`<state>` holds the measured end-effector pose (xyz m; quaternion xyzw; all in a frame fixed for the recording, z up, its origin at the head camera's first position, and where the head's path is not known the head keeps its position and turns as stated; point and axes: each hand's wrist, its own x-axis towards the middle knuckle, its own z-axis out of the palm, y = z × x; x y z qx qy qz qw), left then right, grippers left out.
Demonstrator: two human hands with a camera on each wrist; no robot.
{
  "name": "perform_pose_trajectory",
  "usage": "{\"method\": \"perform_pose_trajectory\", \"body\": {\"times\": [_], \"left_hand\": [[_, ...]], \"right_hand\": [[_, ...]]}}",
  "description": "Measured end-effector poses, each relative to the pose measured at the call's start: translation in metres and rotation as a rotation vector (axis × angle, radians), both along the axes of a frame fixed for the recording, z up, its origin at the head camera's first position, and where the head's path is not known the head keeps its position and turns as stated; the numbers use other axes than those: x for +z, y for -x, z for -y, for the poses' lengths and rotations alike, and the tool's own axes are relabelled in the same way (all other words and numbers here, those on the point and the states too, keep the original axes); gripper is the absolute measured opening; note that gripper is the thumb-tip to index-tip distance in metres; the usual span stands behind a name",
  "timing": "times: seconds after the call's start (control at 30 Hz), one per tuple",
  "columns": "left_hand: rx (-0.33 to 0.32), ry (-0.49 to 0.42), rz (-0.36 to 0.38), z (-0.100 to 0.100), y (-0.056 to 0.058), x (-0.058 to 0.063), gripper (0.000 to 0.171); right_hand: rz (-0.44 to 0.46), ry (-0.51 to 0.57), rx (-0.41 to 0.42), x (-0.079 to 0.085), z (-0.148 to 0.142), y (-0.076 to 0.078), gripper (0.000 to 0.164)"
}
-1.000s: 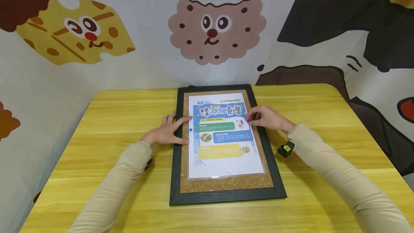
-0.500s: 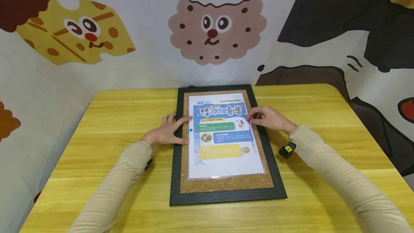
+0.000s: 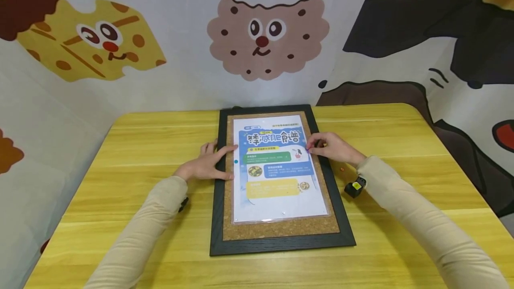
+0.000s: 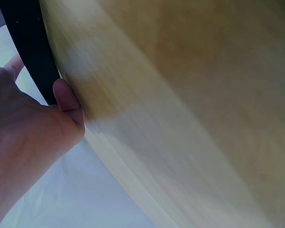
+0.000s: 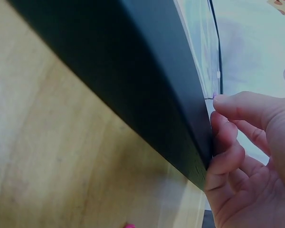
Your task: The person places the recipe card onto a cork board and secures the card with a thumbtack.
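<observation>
So, purple pushpin (image 3: 308,148) pinched at the poster's right edge

We've got our right hand (image 3: 333,147) nipping that pin between thumb and index finger, in the upper half of the laminated poster (image 3: 277,173). Honestly, we can't tell from these angles whether its needle is in the cork. The other fingers are bent beside the frame.

Our left hand (image 3: 205,164) is spread wide on the opposite side, thumb and index stretched across the black frame (image 3: 217,224) to the poster's left edge. Between those two fingertips sits a teal pushpin (image 3: 236,161).

The poster lies flat on the corkboard (image 3: 281,230), with a strip of bare cork below it, and the whole board rests on our yellow wood-grain table (image 3: 132,159). We've also got a tiny reddish thing (image 3: 342,169) near our right wrist, plus a cartoon biscuit (image 3: 268,39) on the backdrop behind.
</observation>
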<state>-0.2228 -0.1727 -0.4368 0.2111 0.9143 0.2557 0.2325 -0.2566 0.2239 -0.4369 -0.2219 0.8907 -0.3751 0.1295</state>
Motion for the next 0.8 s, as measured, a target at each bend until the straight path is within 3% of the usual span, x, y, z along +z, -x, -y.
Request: {"method": "perform_pose_trajectory", "body": {"times": [0.8], "left_hand": [[-0.023,0.001,-0.007,0.0008,0.0014,-0.0004,0.089]], "right_hand": [[-0.010,0.042,-0.054,-0.0038,-0.0021,-0.0022,0.006]]}}
